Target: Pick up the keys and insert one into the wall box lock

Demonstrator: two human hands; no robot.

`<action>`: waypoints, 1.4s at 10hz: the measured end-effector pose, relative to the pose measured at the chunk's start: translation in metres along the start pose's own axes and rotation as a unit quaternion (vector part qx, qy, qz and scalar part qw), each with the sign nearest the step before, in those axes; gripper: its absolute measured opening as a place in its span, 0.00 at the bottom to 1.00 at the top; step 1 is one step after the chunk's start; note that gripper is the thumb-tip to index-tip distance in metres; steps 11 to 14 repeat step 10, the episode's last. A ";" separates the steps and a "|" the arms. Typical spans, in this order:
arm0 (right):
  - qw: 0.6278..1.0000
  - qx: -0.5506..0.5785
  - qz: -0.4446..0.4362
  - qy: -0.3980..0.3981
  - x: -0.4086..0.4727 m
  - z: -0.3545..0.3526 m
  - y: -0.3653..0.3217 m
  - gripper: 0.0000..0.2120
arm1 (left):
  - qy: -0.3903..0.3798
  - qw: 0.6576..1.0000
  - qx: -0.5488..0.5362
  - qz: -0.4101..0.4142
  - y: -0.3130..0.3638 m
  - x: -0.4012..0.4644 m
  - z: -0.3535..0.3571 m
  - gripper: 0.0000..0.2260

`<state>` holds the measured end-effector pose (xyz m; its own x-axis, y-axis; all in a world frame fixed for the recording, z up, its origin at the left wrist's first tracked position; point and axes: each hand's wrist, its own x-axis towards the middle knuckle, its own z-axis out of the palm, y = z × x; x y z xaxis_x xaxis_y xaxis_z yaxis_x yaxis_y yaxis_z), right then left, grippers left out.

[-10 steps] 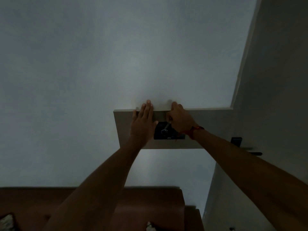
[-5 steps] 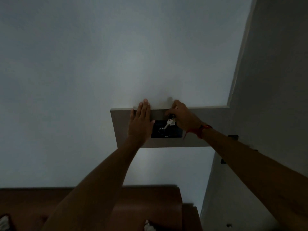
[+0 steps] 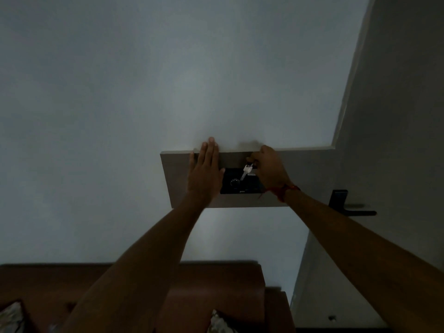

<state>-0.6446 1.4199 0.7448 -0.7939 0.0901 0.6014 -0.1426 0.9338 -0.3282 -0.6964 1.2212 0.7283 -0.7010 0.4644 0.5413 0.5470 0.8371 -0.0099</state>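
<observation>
A grey wall box (image 3: 310, 174) juts from the white wall, with a black lock panel (image 3: 240, 186) on its face. A round lock (image 3: 235, 182) sits on the panel's left side. My left hand (image 3: 205, 173) lies flat against the box, fingers together, left of the panel. My right hand (image 3: 270, 168) pinches the keys (image 3: 247, 169) near the box's top edge. One silver key hangs down and left, its tip at or just above the lock; whether it is inside I cannot tell.
A dark door handle (image 3: 346, 209) sticks out of the grey door on the right. Below the box runs a brown wooden headboard (image 3: 216, 289), with patterned cushions (image 3: 10, 317) at the bottom edge. The room is dim.
My right hand has lifted from the lock panel to the box's top edge, bringing the keys into sight with one key hanging toward the lock. My left hand stays flat on the box.
</observation>
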 end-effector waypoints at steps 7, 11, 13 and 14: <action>0.999 -0.035 -0.020 -0.007 -0.017 -0.002 -0.007 0.13 | -0.001 0.999 0.042 -0.028 0.004 -0.004 0.005 0.33; 0.996 -0.078 -0.030 -0.027 -0.019 -0.037 -0.027 0.32 | 0.048 0.998 0.048 0.003 0.001 0.010 -0.041 0.33; 0.996 -0.078 -0.030 -0.027 -0.019 -0.037 -0.027 0.32 | 0.048 0.998 0.048 0.003 0.001 0.010 -0.041 0.33; 0.996 -0.078 -0.030 -0.027 -0.019 -0.037 -0.027 0.32 | 0.048 0.998 0.048 0.003 0.001 0.010 -0.041 0.33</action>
